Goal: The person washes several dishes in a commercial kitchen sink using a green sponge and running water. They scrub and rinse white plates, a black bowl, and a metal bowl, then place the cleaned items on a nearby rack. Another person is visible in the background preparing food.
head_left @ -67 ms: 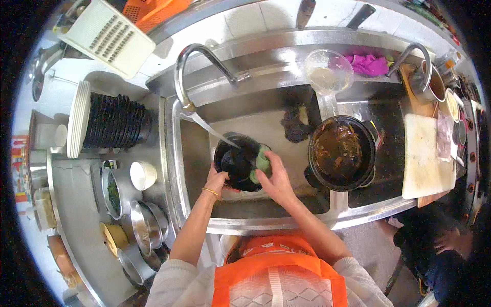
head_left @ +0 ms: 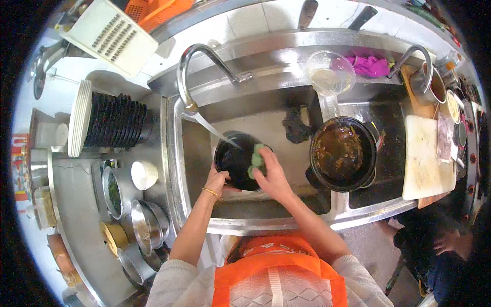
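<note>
Over the left sink basin, my left hand grips a round black bowl by its near left rim, thumb on top. The bowl tilts, and a stream of water runs into it from the curved tap. My right hand is closed on a green scouring pad, which it presses against the bowl's inner right side. Part of the pad is hidden under the fingers. Below the bowl, the fingers of my left hand are mostly out of sight.
Right of the bowl, a black pot with brown liquid and scraps sits across the divider. A dark scrubber lies in the left basin. A clear bowl and a purple cloth stand behind. Stacked black plates are at left, a cutting board at right.
My right hand has slid slightly left with the scouring pad, deeper into the bowl. My left hand keeps its grip on the rim.
</note>
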Demonstrator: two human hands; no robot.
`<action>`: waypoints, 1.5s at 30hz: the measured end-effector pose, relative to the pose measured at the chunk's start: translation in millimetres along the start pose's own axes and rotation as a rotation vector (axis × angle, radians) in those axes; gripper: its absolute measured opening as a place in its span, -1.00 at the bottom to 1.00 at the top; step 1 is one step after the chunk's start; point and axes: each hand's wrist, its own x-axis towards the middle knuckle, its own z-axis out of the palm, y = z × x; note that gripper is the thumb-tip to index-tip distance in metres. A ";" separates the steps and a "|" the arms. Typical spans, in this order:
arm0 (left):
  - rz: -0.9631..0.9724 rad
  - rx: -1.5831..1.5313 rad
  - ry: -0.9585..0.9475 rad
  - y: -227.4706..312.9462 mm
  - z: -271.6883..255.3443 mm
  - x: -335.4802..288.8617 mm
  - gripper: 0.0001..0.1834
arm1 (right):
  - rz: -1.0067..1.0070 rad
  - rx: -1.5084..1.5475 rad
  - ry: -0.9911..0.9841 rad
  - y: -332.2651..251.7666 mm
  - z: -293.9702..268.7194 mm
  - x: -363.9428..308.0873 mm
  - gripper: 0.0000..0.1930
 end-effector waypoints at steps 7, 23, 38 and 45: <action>-0.048 -0.035 -0.241 18.7 11.4 -16.0 -0.44 | 0.041 -0.243 0.022 9.3 46.8 64.6 -0.56; -0.142 0.037 -0.414 29.7 -10.0 -14.6 -0.23 | -0.473 -0.248 -0.013 -17.8 49.7 55.6 -0.65; 0.179 -0.080 0.003 22.9 -5.3 -16.7 -0.28 | 0.000 -0.195 -0.027 -33.5 43.3 51.8 -0.60; 0.248 -0.041 0.067 24.2 -16.4 -7.9 -0.25 | -0.105 -0.503 -0.299 -23.0 53.7 23.9 -0.76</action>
